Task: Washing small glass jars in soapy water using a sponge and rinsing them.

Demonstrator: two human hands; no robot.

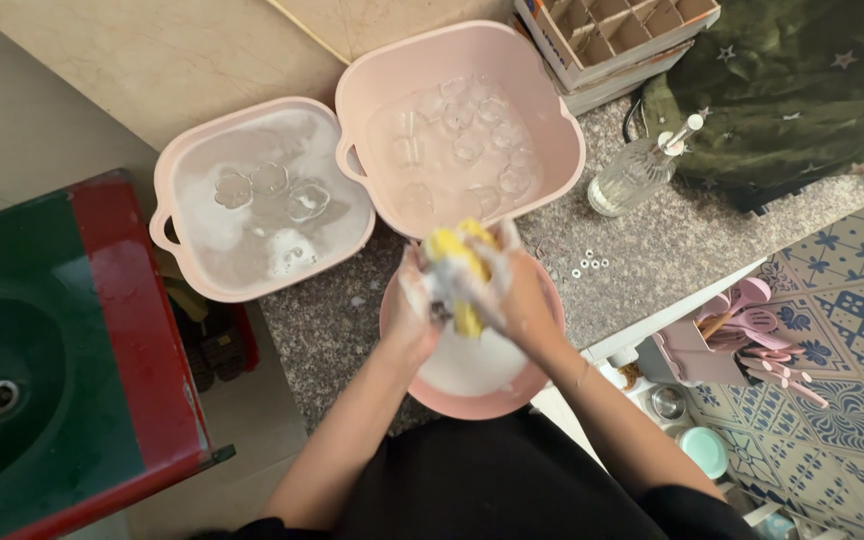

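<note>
Both hands are raised over a round pink basin [497, 403] full of white suds on the speckled counter. My right hand [512, 290] grips a yellow sponge [457, 262], soapy and foamy. My left hand [412, 305] holds a small item against the sponge; foam hides what it is. Behind them stand two square pink tubs of water: the left tub [180, 165] holds a few clear glass pieces under suds, the right tub [552, 100] holds several clear glasses.
A clear glass pump bottle [632, 175] lies right of the tubs, small white rings [588, 264] near it. A cardboard divider box [612, 35] sits at the back. A green and red sink [42, 360] is to the left. Pink utensils [752, 335] lie lower right.
</note>
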